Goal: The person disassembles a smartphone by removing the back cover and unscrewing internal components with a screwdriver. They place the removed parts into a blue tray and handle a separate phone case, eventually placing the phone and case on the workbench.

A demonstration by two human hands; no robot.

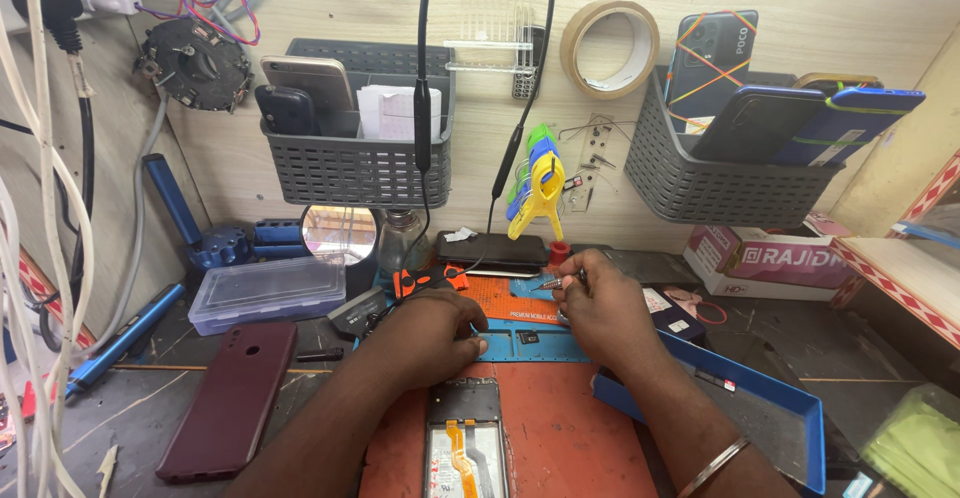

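Note:
An opened phone (pixel 465 448) lies face down on an orange work mat (pixel 560 438), its insides and an orange flex cable showing. My left hand (pixel 430 333) rests curled on the mat at the phone's top edge; I cannot see anything in it. My right hand (pixel 595 308) pinches slim metal tweezers (pixel 552 282), tips pointing left over the blue parts strip (pixel 530 343) at the mat's far edge. A metal bangle (pixel 715 463) circles my right wrist.
A maroon phone back cover (pixel 230 398) lies at left beside a clear plastic box (pixel 265 293). A blue tray (pixel 780 408) sits at right. Grey wall baskets (pixel 360 168) (pixel 720 183) hold phones. A tape roll (pixel 608 48), clamps (pixel 538 193) and cables hang on the wall.

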